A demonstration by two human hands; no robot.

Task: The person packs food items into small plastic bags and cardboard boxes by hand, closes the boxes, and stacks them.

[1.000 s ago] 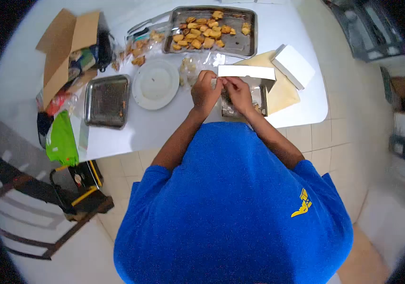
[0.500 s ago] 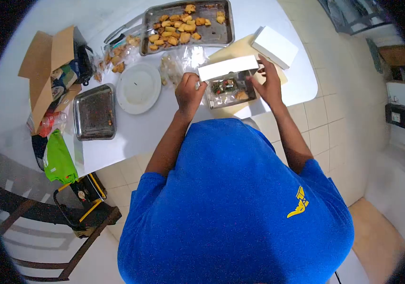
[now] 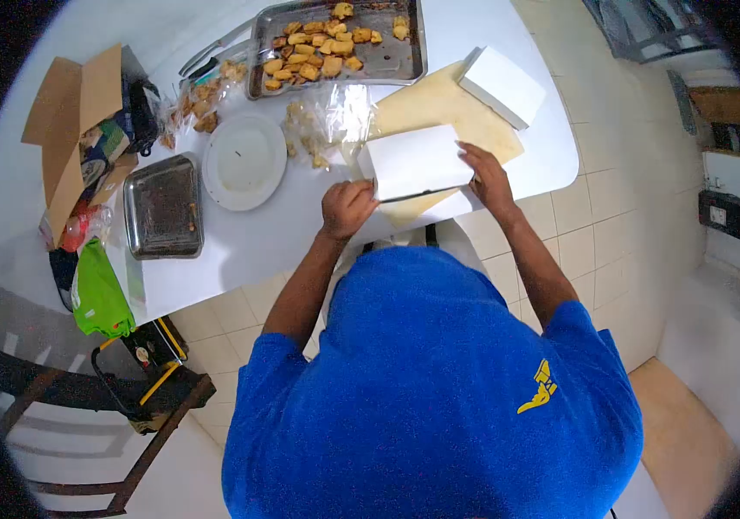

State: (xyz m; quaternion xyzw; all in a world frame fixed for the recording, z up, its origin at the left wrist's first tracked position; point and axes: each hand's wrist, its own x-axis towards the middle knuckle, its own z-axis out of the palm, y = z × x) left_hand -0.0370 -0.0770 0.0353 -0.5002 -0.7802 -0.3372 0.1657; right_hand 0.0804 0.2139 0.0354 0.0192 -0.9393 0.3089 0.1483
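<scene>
White carton [image 3: 418, 160], plain and oblong, seen from above. The lid panel is lowered over the top and presents a broad, smooth, unprinted face; a narrow dark line runs along its near edge. The long sides extend from left to right, slightly oblique, with the right end a little farther from the viewer. The carton is positioned at the near side of the white table [image 3: 244, 246], over part of the pale yellow board [image 3: 439, 99]. The contents are hidden beneath the lid.

An open cardboard carton [image 3: 58, 108] stands near a bright green cloth [image 3: 99, 298].
</scene>
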